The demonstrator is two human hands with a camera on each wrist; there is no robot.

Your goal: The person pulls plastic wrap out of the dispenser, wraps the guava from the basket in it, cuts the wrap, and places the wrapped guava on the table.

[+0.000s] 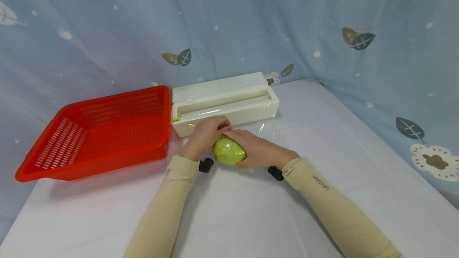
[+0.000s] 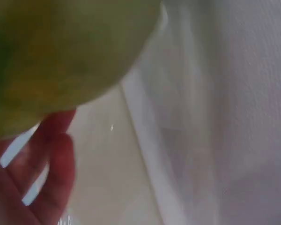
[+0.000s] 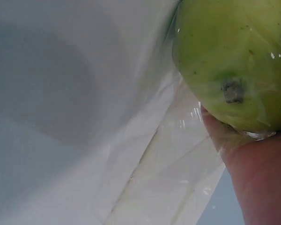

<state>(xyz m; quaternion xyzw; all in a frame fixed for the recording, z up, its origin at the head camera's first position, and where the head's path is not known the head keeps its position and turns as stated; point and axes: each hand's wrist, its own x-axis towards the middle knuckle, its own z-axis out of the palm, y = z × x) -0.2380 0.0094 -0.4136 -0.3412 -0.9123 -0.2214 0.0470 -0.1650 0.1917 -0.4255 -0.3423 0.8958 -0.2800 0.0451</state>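
A yellow-green fruit [image 1: 228, 151] with a short brown stem stub is covered by clear plastic film [image 3: 189, 124]. My right hand [image 1: 263, 149] grips its right side, fingers across the top and thumb low near the table. On the far left side, my left hand [image 1: 207, 134] holds the fruit with bent fingers, its fingertips close to the right hand's. In the left wrist view the curled fingers [image 2: 56, 164] show beneath the blurred fruit. Film stretches between the fruit and a long white box [image 1: 229, 116] just behind the hands, its lid raised and a roll lying inside.
A red plastic basket [image 1: 125, 130] with slotted sides stands at the left, beside the box. White cloth [image 1: 244, 214] covers the table. A blue patterned curtain [image 1: 229, 23] hangs behind and along the right. A small green piece [image 1: 175, 119] sits on the box's left corner.
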